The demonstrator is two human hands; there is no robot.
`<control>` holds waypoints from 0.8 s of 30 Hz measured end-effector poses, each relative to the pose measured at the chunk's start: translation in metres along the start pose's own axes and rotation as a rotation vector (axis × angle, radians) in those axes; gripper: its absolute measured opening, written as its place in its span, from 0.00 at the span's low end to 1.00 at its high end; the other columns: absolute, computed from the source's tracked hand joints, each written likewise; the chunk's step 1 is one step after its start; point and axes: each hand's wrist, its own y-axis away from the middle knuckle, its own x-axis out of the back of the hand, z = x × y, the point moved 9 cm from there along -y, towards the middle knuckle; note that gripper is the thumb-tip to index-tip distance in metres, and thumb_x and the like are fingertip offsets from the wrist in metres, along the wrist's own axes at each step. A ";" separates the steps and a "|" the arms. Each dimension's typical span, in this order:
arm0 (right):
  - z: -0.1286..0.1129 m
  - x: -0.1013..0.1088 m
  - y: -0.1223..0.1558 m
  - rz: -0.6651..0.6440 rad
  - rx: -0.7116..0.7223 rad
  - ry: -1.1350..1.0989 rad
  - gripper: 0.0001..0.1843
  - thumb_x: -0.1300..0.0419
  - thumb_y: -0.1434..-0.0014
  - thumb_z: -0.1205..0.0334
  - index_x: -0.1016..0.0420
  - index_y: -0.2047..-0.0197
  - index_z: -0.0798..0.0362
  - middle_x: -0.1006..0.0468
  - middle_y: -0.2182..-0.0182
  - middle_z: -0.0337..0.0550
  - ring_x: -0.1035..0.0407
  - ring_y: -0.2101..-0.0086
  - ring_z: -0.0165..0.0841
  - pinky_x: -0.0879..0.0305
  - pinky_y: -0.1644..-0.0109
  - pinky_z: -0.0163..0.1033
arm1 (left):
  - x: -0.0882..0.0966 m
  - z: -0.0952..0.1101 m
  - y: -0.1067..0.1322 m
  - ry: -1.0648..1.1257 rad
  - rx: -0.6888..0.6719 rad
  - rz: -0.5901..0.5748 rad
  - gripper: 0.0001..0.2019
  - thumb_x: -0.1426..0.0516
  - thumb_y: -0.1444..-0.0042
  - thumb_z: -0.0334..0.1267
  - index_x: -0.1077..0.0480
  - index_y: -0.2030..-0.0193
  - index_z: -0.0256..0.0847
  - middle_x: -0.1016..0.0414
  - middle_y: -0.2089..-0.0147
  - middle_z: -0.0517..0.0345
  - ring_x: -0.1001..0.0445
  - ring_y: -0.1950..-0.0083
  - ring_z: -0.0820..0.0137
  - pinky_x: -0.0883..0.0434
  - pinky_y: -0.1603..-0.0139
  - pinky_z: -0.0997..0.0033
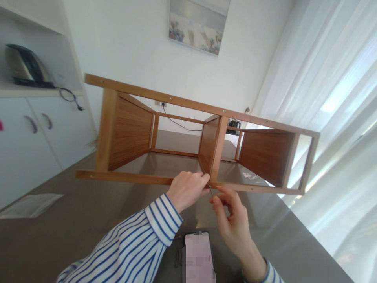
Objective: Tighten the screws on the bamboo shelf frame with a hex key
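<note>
A wooden shelf frame [126,177] lies on its side across the grey table, its slatless brown panels standing between the rails. My left hand [187,190] is closed around the near rail, just left of the middle panel [209,141]. Close beside it, my right hand [232,220] pinches a thin metal rod that looks like a hex key [211,192] between thumb and fingers. The rod's upper end meets the near rail where the middle crosspiece joins it. Its exact shape is partly hidden by my fingers.
A phone [198,259] lies on the table [141,239] below my hands, with a few small metal fasteners [177,258] to its left. A clear plastic bag [31,205] lies at far left. Beyond are a kettle [28,65] on a cabinet and a white curtain [332,118] at right.
</note>
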 end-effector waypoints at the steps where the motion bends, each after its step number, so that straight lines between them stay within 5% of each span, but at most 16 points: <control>1: 0.000 0.000 0.001 -0.008 0.007 -0.007 0.11 0.47 0.38 0.65 0.33 0.51 0.52 0.22 0.68 0.42 0.27 0.69 0.30 0.30 0.67 0.33 | 0.000 0.000 0.000 0.004 0.005 -0.004 0.10 0.48 0.41 0.45 0.32 0.62 0.41 0.24 0.63 0.54 0.23 0.65 0.61 0.31 0.68 0.67; 13: -0.018 0.006 -0.004 -0.012 0.136 0.158 0.06 0.45 0.38 0.65 0.30 0.67 0.52 0.28 0.73 0.40 0.33 0.72 0.29 0.35 0.68 0.34 | -0.002 0.000 0.000 0.004 -0.002 -0.001 0.09 0.47 0.42 0.44 0.32 0.61 0.41 0.24 0.63 0.55 0.23 0.65 0.61 0.30 0.67 0.66; 19: -0.015 0.009 -0.004 0.027 0.052 0.157 0.08 0.45 0.39 0.64 0.31 0.71 0.52 0.33 0.77 0.37 0.38 0.76 0.27 0.40 0.73 0.33 | -0.003 -0.001 0.000 0.010 0.009 -0.005 0.10 0.46 0.42 0.45 0.32 0.60 0.41 0.24 0.62 0.54 0.23 0.64 0.61 0.30 0.66 0.67; 24: -0.006 0.012 -0.003 0.083 -0.041 0.085 0.05 0.43 0.41 0.63 0.31 0.60 0.53 0.30 0.77 0.35 0.37 0.78 0.27 0.38 0.75 0.31 | -0.002 -0.001 0.000 0.013 0.010 -0.001 0.11 0.47 0.42 0.46 0.32 0.61 0.41 0.24 0.62 0.54 0.23 0.64 0.62 0.30 0.66 0.66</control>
